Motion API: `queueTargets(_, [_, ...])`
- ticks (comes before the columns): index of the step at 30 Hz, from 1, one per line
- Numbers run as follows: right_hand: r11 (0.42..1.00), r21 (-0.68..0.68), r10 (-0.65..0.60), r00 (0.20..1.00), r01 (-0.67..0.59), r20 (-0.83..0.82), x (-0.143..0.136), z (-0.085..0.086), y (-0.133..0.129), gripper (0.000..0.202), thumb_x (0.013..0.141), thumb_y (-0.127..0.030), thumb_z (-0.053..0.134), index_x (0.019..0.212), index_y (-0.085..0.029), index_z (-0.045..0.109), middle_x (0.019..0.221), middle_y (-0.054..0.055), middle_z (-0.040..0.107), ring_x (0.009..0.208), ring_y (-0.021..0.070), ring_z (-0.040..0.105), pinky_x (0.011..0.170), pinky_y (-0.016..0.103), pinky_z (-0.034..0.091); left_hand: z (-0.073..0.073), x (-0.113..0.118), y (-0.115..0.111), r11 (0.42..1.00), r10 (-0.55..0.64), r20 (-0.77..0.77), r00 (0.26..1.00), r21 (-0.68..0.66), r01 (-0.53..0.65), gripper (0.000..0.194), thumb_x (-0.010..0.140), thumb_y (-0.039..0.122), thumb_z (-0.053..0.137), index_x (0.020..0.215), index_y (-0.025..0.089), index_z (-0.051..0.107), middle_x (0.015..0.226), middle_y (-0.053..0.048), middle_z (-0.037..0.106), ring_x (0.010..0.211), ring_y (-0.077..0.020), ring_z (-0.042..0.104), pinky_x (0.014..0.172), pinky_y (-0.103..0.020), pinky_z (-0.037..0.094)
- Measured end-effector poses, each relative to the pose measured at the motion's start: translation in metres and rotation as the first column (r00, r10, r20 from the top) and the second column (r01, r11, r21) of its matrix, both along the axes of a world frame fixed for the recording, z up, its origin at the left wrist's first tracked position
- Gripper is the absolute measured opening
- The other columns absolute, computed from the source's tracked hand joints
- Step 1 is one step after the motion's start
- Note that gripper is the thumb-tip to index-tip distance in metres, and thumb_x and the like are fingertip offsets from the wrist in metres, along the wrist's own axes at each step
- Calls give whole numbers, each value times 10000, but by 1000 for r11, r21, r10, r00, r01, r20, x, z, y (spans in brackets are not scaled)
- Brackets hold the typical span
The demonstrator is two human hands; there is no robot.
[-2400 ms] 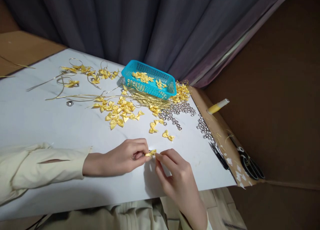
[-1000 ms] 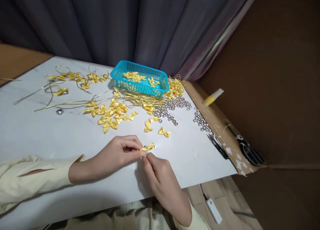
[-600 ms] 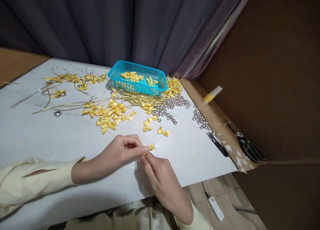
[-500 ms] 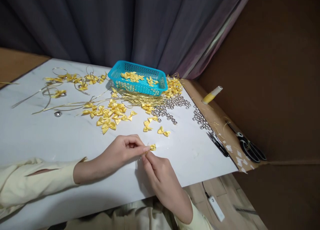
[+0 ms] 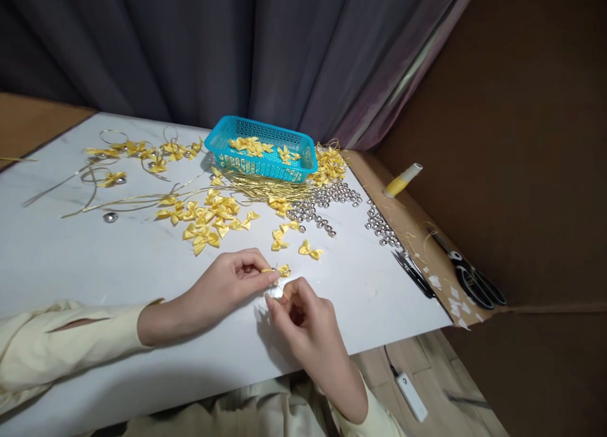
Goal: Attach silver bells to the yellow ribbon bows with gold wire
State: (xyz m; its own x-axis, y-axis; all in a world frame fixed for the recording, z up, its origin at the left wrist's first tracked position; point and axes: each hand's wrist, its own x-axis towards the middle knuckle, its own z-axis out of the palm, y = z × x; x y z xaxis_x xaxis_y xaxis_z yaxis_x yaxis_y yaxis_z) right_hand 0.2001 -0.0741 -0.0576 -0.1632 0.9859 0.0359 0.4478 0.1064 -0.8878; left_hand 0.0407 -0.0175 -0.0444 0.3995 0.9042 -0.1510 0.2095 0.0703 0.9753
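Note:
Near the front of the white table [image 5: 142, 253], my left hand [image 5: 232, 282] pinches a small yellow bow [image 5: 284, 270] between thumb and forefinger, with thin strands sticking out beside it. My right hand [image 5: 303, 326] is just below and to the right, its thumb and fingers curled together at a fine thread or wire too small to make out. Beyond my hands lies a single yellow bow [image 5: 310, 250]. Further left is a pile of yellow bows [image 5: 208, 219].
A blue basket [image 5: 260, 168] holding yellow bows stands at the back, with gold wires [image 5: 265, 187] before it. Silver beads [image 5: 313, 209] lie to the right. Black-handled scissors [image 5: 474, 282], small snips [image 5: 412, 274] and a thread spool [image 5: 402, 180] are at the right edge.
My hands were touching at the bow; now my right fingers are a little apart from the left ones. My left hand and the bow have shifted slightly up and left.

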Motion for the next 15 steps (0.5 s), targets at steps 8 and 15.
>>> queueTargets(8, [995, -2, -96, 995, 96, -42, -2, -2, 1, 255, 835, -279, 565, 700, -231, 354, 511, -101, 357, 444, 74, 316, 447, 191, 262, -2, -1, -1, 999, -26, -10, 1000, -26, 26, 274, 756, 414, 618, 655, 160, 597, 680, 4, 556, 679, -152, 497, 633, -277, 384])
queueTargets(15, [997, -25, -72, 993, 70, -89, 3, -5, 3, 224, 851, -282, 537, 728, -230, 358, 526, -103, 360, 454, 75, 306, 449, 194, 251, -5, -1, -4, 996, -88, -6, 996, -33, 88, 265, 755, 408, 606, 653, 164, 594, 684, 4, 538, 667, -151, 475, 616, -278, 361])
